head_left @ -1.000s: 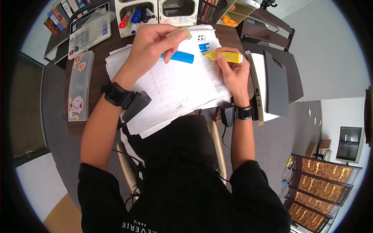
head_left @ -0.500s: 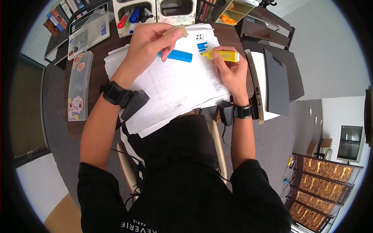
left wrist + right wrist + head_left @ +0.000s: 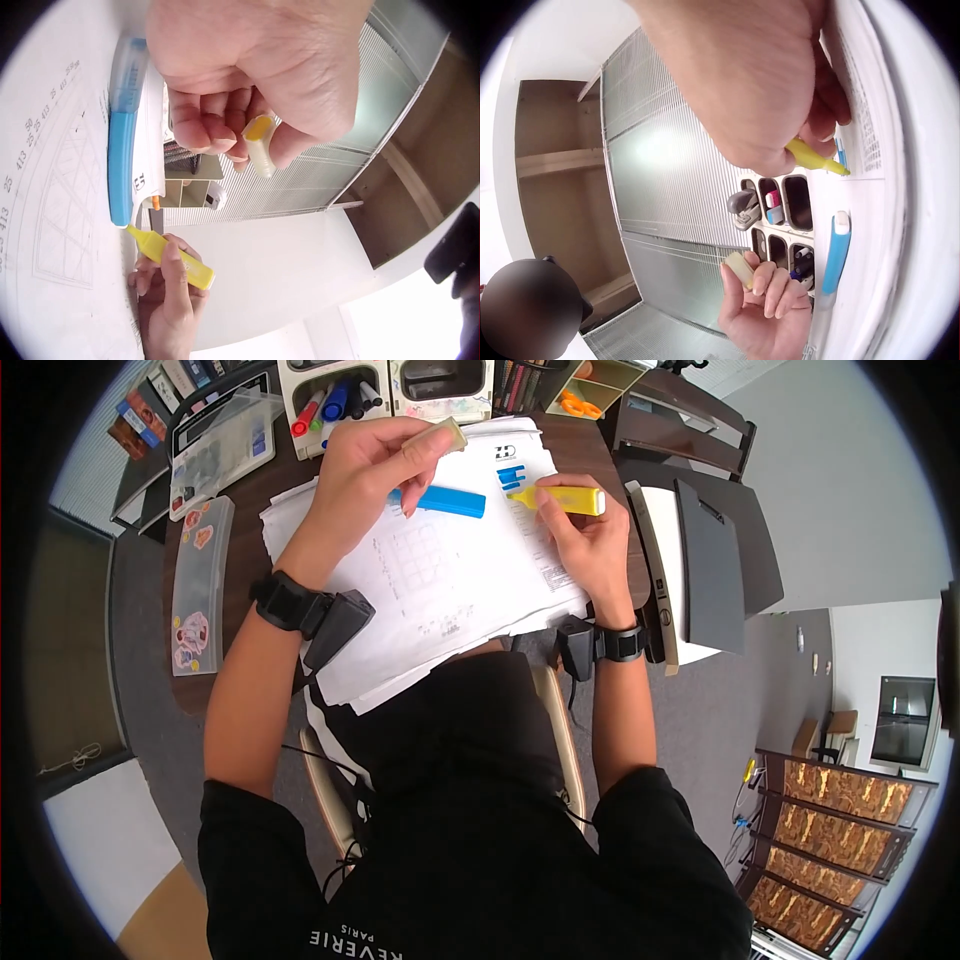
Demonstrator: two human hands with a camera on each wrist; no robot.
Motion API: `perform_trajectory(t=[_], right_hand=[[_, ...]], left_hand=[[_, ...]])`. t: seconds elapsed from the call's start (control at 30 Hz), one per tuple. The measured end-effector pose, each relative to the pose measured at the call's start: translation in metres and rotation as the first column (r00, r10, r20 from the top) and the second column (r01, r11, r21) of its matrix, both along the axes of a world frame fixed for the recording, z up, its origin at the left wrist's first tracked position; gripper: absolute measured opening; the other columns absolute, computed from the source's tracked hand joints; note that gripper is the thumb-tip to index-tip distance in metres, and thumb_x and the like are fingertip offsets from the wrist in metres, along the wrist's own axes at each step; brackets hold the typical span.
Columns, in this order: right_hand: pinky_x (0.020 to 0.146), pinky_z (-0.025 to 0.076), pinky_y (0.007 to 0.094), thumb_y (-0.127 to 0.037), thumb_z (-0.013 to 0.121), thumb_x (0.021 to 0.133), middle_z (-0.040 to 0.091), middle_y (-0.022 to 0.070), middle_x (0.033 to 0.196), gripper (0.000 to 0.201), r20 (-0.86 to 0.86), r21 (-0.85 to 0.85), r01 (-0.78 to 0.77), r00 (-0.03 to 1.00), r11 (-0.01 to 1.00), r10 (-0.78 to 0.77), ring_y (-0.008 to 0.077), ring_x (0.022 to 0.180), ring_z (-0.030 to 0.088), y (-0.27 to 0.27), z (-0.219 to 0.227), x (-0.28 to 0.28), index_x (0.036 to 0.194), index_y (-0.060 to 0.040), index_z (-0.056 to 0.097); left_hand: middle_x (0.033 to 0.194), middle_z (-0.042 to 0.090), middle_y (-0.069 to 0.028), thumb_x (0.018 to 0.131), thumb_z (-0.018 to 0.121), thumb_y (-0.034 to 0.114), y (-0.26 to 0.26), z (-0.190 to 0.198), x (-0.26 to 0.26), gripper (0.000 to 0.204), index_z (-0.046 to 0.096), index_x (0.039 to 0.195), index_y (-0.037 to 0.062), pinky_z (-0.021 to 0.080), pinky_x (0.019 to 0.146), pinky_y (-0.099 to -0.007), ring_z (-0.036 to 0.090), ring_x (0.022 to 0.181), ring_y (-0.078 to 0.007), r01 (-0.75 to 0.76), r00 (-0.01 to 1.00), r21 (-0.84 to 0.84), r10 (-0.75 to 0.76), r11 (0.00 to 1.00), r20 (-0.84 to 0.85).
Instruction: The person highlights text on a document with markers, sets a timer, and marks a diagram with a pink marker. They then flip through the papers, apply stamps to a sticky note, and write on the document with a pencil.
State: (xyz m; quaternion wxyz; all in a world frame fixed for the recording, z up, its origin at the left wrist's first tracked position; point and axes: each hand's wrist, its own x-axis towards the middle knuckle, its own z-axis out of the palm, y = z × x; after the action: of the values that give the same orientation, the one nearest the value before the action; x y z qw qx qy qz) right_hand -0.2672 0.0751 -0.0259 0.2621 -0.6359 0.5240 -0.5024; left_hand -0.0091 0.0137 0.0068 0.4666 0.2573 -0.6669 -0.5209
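Note:
My right hand (image 3: 592,545) pinches an uncapped yellow highlighter (image 3: 575,500) between thumb and fingers. Its tip points left, right at the printed sheet beside several blue highlighter marks (image 3: 511,477). Above the papers, my left hand (image 3: 365,470) pinches a pale translucent cap (image 3: 260,154) between thumb and index finger; yellow shows inside its open end. Under that hand a blue highlighter (image 3: 455,501) lies on the stacked white papers (image 3: 450,575), its left end partly hidden by the fingers in the head view.
A white organizer (image 3: 440,408) with pens and markers stands at the back of the dark desk. To the left lie a stickered clear case (image 3: 203,590) and a clear-lidded box (image 3: 225,455). Orange-handled scissors (image 3: 578,405) sit at the back right, and a grey device (image 3: 710,570) stands to the right.
The head view has shifted slightly, moving desk and hands a little left. The highlighter's tip stays by the blue marks, now covering part of them. Both hands keep their holds.

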Motion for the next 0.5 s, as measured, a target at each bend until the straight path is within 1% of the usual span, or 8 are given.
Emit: perform_trajectory(t=[0.03, 0.1, 0.2, 0.4, 0.47, 0.5], right_hand=[[0.059, 0.048, 0.0201, -0.015, 0.072, 0.093, 0.072, 0.0036, 0.083, 0.017, -0.007, -0.018, 0.005, 1.0, 1.0, -0.005, 0.0037, 0.068, 0.06, -0.0002, -0.0003, 0.0002, 0.104, -0.0019, 0.072], [0.059, 0.047, 0.02, -0.015, 0.072, 0.093, 0.072, 0.0035, 0.083, 0.017, -0.015, -0.04, 0.012, 1.0, 0.999, -0.012, 0.0035, 0.068, 0.06, -0.0006, 0.0001, -0.0004, 0.104, -0.002, 0.072], [0.059, 0.048, 0.0203, -0.015, 0.072, 0.093, 0.072, 0.0037, 0.083, 0.017, -0.02, -0.029, 0.012, 1.0, 1.0, -0.013, 0.0041, 0.068, 0.061, -0.0001, 0.0004, -0.0005, 0.104, -0.0017, 0.072], [0.06, 0.05, 0.0216, -0.015, 0.072, 0.093, 0.072, 0.0047, 0.081, 0.016, -0.034, -0.021, 0.044, 0.998, 0.999, -0.044, 0.0054, 0.068, 0.063, -0.0008, 0.0, 0.0015, 0.103, -0.0016, 0.072], [0.06, 0.05, 0.0219, -0.014, 0.072, 0.092, 0.071, 0.0046, 0.079, 0.016, 0.025, -0.024, 0.035, 0.999, 0.999, -0.035, 0.0052, 0.067, 0.062, -0.0009, -0.0002, 0.0015, 0.102, -0.0013, 0.072], [0.06, 0.05, 0.0219, -0.014, 0.072, 0.092, 0.071, 0.0046, 0.079, 0.016, 0.026, -0.02, 0.033, 0.999, 0.999, -0.033, 0.0052, 0.067, 0.062, -0.0013, -0.0013, 0.0008, 0.102, -0.0013, 0.072]], left_hand=[[0.067, 0.058, -0.0014, 0.102, 0.06, 0.03, -0.0001, -0.0009, 0.0001, 0.035, 0.069, 0.096, -0.0033, 0.039, 0.048, -0.0224, 0.05, 0.052, -0.0068, 0.0, 1.0, 0.003, 0.0, 1.0, 0.001], [0.065, 0.059, -0.0009, 0.098, 0.067, 0.026, -0.0018, -0.0007, -0.0006, 0.03, 0.072, 0.089, -0.0021, 0.04, 0.045, -0.0216, 0.053, 0.051, -0.006, 0.0, 0.998, 0.041, 0.002, 0.999, -0.055], [0.065, 0.06, -0.0011, 0.099, 0.067, 0.026, -0.0007, 0.0003, -0.0011, 0.03, 0.072, 0.092, -0.0024, 0.04, 0.045, -0.0217, 0.053, 0.051, -0.0061, 0.005, 0.998, 0.043, -0.002, 0.999, -0.064], [0.065, 0.06, -0.0011, 0.099, 0.066, 0.026, 0.0002, 0.0008, -0.0008, 0.029, 0.072, 0.092, -0.0025, 0.04, 0.045, -0.0217, 0.053, 0.051, -0.0061, 0.014, 0.996, 0.044, -0.01, 0.999, -0.092], [0.065, 0.06, -0.0012, 0.099, 0.066, 0.025, -0.001, 0.0011, -0.0004, 0.029, 0.072, 0.092, -0.0025, 0.04, 0.045, -0.0216, 0.053, 0.051, -0.0061, 0.012, 0.996, 0.032, -0.009, 0.999, -0.084], [0.065, 0.06, -0.0013, 0.099, 0.066, 0.025, -0.0006, 0.0006, 0.0001, 0.029, 0.072, 0.092, -0.0026, 0.04, 0.045, -0.0215, 0.053, 0.051, -0.0061, 0.013, 0.997, 0.021, -0.011, 1.0, -0.076]])
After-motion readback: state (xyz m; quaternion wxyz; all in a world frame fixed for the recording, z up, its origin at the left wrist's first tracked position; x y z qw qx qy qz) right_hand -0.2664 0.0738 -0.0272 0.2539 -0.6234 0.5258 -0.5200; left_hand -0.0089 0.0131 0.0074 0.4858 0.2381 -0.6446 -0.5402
